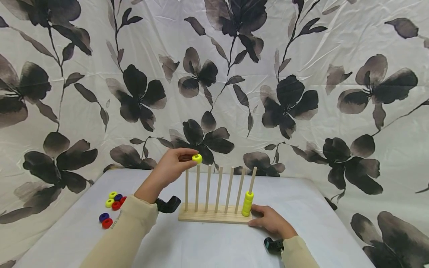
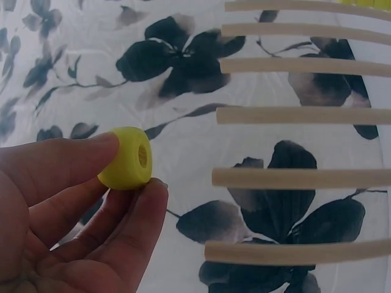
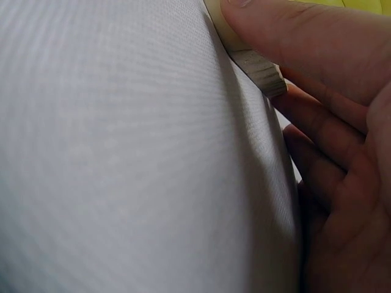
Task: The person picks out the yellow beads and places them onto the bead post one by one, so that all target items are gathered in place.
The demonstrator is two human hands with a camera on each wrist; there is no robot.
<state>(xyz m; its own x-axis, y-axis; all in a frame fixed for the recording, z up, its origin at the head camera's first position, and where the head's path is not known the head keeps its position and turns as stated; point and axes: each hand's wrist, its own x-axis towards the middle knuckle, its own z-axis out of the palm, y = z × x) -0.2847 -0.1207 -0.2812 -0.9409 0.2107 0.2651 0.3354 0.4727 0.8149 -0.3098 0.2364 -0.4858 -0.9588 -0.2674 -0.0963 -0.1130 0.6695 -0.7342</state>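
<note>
My left hand pinches a yellow bead between thumb and fingers, in the air by the tops of the leftmost pegs. In the left wrist view the hole of the yellow bead faces the peg ends. A wooden peg stand with several upright pegs rests on the table. Its rightmost peg carries a stack of yellow beads. At that end my right hand grips the base; in the right wrist view, thumb and fingers lie on either side of the stand's end.
Loose yellow, blue and red beads lie at the left of the white table, partly behind the left sleeve. A blue bead and a red bead sit nearer the front. Behind the table hangs a flower-patterned cloth.
</note>
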